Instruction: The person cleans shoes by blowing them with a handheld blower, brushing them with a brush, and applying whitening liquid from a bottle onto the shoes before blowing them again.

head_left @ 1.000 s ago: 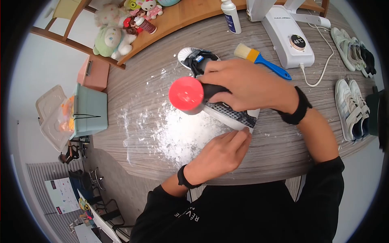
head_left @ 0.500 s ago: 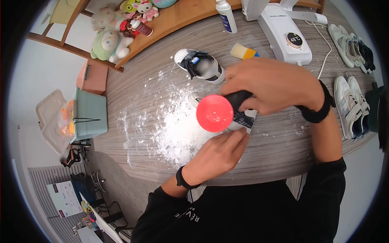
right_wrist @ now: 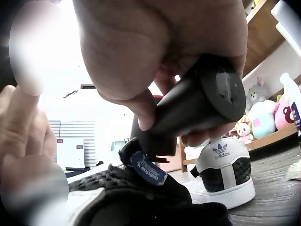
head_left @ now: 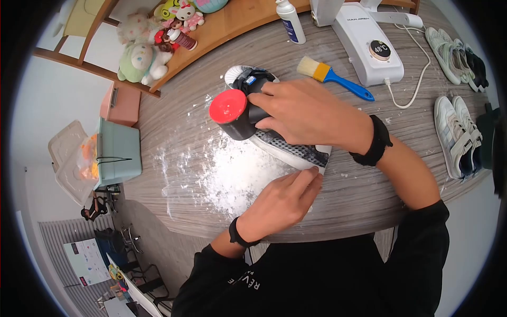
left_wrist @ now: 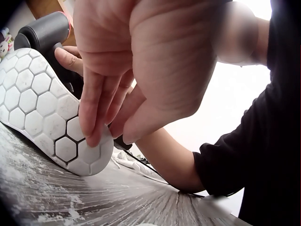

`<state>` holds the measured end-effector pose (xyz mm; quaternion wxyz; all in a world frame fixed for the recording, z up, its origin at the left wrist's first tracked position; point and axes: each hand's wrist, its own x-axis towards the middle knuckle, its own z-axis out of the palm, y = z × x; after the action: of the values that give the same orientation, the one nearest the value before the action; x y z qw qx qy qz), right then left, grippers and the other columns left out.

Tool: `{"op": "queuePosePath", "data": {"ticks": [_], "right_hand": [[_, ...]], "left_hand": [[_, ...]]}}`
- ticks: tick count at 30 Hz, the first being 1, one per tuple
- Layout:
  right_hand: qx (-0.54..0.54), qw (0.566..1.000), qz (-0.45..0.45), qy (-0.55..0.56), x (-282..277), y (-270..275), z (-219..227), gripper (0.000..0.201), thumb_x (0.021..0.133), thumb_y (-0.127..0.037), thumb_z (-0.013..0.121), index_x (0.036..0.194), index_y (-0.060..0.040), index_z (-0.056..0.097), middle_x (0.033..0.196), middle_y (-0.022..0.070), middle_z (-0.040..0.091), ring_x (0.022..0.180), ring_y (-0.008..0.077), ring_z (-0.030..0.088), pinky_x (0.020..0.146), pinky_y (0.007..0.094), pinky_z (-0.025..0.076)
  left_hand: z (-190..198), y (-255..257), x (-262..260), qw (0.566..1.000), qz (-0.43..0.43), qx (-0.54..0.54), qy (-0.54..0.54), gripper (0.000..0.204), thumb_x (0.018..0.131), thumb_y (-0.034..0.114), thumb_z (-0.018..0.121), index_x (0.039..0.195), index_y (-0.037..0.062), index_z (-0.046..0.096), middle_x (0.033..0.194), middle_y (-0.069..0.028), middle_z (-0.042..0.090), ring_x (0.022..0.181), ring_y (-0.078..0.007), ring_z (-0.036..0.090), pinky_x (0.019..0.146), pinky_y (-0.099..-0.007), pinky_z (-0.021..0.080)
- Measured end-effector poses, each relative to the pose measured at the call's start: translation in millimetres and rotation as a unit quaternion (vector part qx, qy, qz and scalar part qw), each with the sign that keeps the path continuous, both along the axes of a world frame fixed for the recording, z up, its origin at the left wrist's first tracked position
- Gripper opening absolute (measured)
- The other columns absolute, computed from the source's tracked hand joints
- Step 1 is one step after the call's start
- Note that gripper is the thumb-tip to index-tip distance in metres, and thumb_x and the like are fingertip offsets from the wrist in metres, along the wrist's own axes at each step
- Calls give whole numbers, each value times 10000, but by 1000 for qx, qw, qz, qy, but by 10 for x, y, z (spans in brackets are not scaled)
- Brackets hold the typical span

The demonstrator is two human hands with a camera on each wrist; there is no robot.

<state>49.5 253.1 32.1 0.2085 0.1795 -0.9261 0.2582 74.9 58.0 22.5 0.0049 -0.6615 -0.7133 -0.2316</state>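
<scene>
A black hair dryer (head_left: 236, 127) with a red round end is gripped by its handle in my right hand (head_left: 309, 113). Its barrel hangs over a black-and-white sneaker (head_left: 293, 149). The fingers of my left hand (head_left: 285, 203) pinch the heel end of this sneaker. In the left wrist view its white sole (left_wrist: 35, 96), patterned with hexagons, faces the camera and stands tilted off the table. A matching sneaker (right_wrist: 225, 174) rests behind, partly covered by the dryer and right hand in the head view. White powder (head_left: 232, 177) is scattered on the table around the held sneaker.
A blue-handled brush (head_left: 343, 84) lies beyond my right hand. Behind it stand a white bottle (head_left: 291, 24) and a white device (head_left: 369, 47) with a cord. White shoes (head_left: 454, 137) sit at the right, a teal bin (head_left: 121, 148) at the left, plush toys (head_left: 140, 61) on a wooden shelf.
My right hand swung the hair dryer toward me and to the right along the sneaker, then back to the left and away from me. The left hand stayed at the heel.
</scene>
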Motion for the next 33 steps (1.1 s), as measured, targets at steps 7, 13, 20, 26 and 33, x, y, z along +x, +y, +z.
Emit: {"op": "queuePosePath", "data": {"ticks": [7, 13, 20, 26, 33], "right_hand": [[1, 996, -10, -93, 12, 174, 83, 323, 887, -254, 729, 1060, 13, 668, 916, 191, 693, 892, 392, 675, 764, 467, 526], [20, 993, 33, -115, 129, 312, 253, 300, 888, -250, 719, 1019, 18, 677, 918, 200, 699, 895, 408, 668, 789, 469, 527], [23, 997, 20, -76, 55, 70, 151, 353, 860, -275, 749, 1101, -24, 688, 910, 154, 691, 867, 386, 674, 747, 453, 528], [-1, 993, 115, -19, 107, 154, 196, 366, 849, -263, 770, 1138, -55, 685, 984, 130, 679, 875, 363, 672, 728, 445, 520], [-36, 996, 64, -42, 68, 15, 84, 381, 821, -201, 782, 1173, -90, 689, 974, 115, 660, 903, 361, 658, 778, 449, 507]], "left_hand": [[-1, -5, -4, 1000, 2, -3, -19, 279, 811, 21, 783, 1066, -58, 704, 1135, -156, 611, 800, -277, 704, 666, -361, 592], [-3, -14, -2, 1000, 2, -4, -15, 286, 807, 19, 783, 1071, -56, 705, 1135, -153, 609, 797, -273, 705, 668, -359, 595], [8, -5, -30, 1000, 21, -14, -3, 308, 802, 23, 783, 1089, -53, 703, 1164, -159, 606, 806, -274, 708, 668, -357, 597], [5, -10, -33, 1000, 16, -13, -8, 329, 806, 31, 783, 1113, -49, 697, 1177, -172, 604, 814, -282, 705, 671, -363, 593], [27, -3, -28, 1000, 15, -24, -11, 327, 812, 42, 783, 1114, -48, 697, 1180, -172, 603, 824, -285, 702, 683, -368, 591]]}}
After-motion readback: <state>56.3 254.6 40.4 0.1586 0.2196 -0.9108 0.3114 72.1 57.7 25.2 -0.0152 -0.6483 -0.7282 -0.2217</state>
